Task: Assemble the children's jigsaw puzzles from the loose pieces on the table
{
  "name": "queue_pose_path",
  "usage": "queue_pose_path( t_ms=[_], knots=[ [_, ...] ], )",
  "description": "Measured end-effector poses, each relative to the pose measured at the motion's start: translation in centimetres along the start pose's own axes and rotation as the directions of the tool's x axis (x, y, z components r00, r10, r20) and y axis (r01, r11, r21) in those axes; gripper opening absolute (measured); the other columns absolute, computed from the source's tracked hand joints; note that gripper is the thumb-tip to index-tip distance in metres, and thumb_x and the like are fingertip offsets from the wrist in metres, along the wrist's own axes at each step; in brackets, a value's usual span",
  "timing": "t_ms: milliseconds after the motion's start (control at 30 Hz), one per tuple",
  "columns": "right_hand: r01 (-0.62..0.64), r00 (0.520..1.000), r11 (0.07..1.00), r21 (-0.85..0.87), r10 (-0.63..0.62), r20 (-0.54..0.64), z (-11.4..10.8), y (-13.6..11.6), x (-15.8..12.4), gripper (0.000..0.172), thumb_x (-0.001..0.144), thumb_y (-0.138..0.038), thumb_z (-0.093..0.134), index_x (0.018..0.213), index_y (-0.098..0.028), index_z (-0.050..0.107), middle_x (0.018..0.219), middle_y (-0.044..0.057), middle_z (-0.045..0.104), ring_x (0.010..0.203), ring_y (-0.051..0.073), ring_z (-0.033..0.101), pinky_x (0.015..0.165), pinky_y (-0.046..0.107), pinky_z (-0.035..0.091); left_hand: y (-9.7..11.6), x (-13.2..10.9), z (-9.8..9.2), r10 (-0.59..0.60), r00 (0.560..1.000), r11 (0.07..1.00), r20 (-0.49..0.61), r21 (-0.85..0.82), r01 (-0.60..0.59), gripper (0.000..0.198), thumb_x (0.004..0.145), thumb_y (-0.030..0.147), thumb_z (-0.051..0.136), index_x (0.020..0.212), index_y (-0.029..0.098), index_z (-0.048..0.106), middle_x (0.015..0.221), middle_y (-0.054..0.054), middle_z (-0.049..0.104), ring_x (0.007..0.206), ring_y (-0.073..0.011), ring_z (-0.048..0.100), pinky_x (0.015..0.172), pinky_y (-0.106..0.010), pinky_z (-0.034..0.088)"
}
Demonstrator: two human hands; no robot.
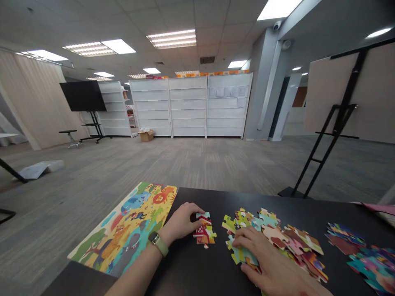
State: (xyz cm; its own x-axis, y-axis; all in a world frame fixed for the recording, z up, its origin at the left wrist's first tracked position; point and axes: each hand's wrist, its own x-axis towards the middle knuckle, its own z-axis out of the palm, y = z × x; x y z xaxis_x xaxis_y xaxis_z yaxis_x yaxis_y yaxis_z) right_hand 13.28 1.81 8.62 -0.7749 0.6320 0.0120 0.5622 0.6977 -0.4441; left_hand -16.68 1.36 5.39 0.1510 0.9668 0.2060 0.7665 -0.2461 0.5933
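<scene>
My left hand [182, 222], a pale green watch on its wrist, bends its thumb and fingers onto the left edge of joined puzzle pieces [204, 230] showing a red barn. These pieces lie flat on the black table. Over a loose heap of puzzle pieces [270, 220] rests my right hand [257, 250], its fingers stretched out and partly apart. Its fingertips touch a light blue and green puzzle piece [243, 250] at the heap's near left side. The palm hides part of the heap.
A colourful animal picture sheet [132, 222] lies on the table's left, overhanging its edge. More puzzle pieces [375, 261] are at the far right of the black table [191, 275]. Beyond stand a black easel-like stand [321, 156], white shelves [188, 107] and a screen [83, 96].
</scene>
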Motion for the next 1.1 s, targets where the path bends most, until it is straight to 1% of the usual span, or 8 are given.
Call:
queue_pose_path(
  t_ms=[167,267,400,500,600,800,1000,1100],
  knots=[
    [0.025,0.998,0.999,-0.036,-0.027,-0.060,0.3,-1.8,0.3,0.027,0.091,-0.028,0.060,0.116,-0.024,0.069,0.134,0.011,0.061,0.128,0.032,0.053,0.111,0.052,0.041,1.7,-0.5,0.6,-0.003,0.999,0.999,0.054,-0.045,0.006,0.027,0.072,0.017,0.082,0.098,0.023,0.078,0.100,-0.001,0.073,0.093,-0.0212,0.064,0.088,-0.030,0.046],
    [0.032,0.998,0.999,-0.004,-0.032,-0.061,1.3,-3.3,0.7,0.025,0.088,-0.028,0.067,0.113,-0.023,0.070,0.129,0.009,0.065,0.123,0.030,0.056,0.108,0.047,0.044,2.6,-1.0,1.0,-0.014,0.995,0.995,0.098,-0.099,0.024,0.038,0.066,0.017,0.086,0.102,0.021,0.077,0.098,-0.001,0.073,0.091,-0.0214,0.064,0.083,-0.029,0.048],
    [0.020,0.999,0.999,0.037,-0.019,-0.043,2.4,-4.3,1.2,0.027,0.085,-0.025,0.071,0.111,-0.020,0.070,0.128,0.010,0.067,0.123,0.029,0.057,0.113,0.046,0.040,3.1,-1.4,1.0,-0.025,0.989,0.983,0.147,-0.174,0.051,0.048,0.061,0.016,0.089,0.107,0.021,0.076,0.097,0.000,0.073,0.088,-0.0203,0.065,0.078,-0.026,0.049],
    [-0.004,1.000,0.999,0.046,0.005,-0.020,2.7,-4.3,1.3,0.024,0.087,-0.021,0.068,0.110,-0.019,0.070,0.131,0.011,0.067,0.124,0.029,0.058,0.111,0.046,0.043,3.0,-1.4,0.6,-0.033,0.987,0.973,0.158,-0.219,0.067,0.038,0.065,0.016,0.086,0.102,0.021,0.078,0.093,-0.001,0.073,0.084,-0.0192,0.065,0.076,-0.025,0.049],
    [0.029,1.000,0.998,0.062,-0.028,-0.003,2.7,-4.0,1.3,0.023,0.090,-0.021,0.064,0.113,-0.022,0.071,0.133,0.010,0.066,0.124,0.027,0.059,0.110,0.044,0.045,2.7,-1.1,0.3,-0.033,0.985,0.958,0.171,-0.275,0.080,0.025,0.072,0.016,0.079,0.097,0.020,0.079,0.087,0.000,0.073,0.079,-0.0168,0.065,0.073,-0.023,0.049],
    [0.105,0.994,0.993,0.058,-0.105,-0.011,3.2,-3.4,1.2,0.024,0.094,-0.022,0.059,0.115,-0.025,0.071,0.130,0.010,0.067,0.121,0.027,0.061,0.107,0.044,0.047,2.0,-0.4,-0.3,-0.056,0.976,0.925,0.211,-0.358,0.130,0.024,0.076,0.021,0.073,0.099,0.016,0.077,0.083,-0.001,0.073,0.074,-0.0157,0.064,0.068,-0.022,0.049],
    [0.077,0.997,0.994,0.074,-0.074,-0.034,2.6,-3.6,0.7,0.018,0.089,-0.020,0.063,0.105,-0.024,0.069,0.115,0.007,0.066,0.110,0.025,0.061,0.098,0.041,0.051,1.3,-1.2,-2.8,-0.069,0.920,0.919,0.386,-0.334,0.210,0.022,0.068,0.023,0.077,0.089,0.016,0.078,0.069,0.002,0.068,0.063,-0.0141,0.062,0.056,-0.019,0.045],
    [0.068,0.996,0.996,0.064,-0.064,-0.058,2.2,-3.7,0.8,0.019,0.090,-0.024,0.062,0.108,-0.024,0.069,0.113,0.008,0.064,0.109,0.026,0.060,0.096,0.042,0.050,0.9,-1.6,-3.4,-0.077,0.908,0.937,0.411,-0.282,0.207,0.020,0.065,0.020,0.078,0.084,0.017,0.077,0.066,0.003,0.066,0.061,-0.0134,0.061,0.054,-0.018,0.044]
  ],
)
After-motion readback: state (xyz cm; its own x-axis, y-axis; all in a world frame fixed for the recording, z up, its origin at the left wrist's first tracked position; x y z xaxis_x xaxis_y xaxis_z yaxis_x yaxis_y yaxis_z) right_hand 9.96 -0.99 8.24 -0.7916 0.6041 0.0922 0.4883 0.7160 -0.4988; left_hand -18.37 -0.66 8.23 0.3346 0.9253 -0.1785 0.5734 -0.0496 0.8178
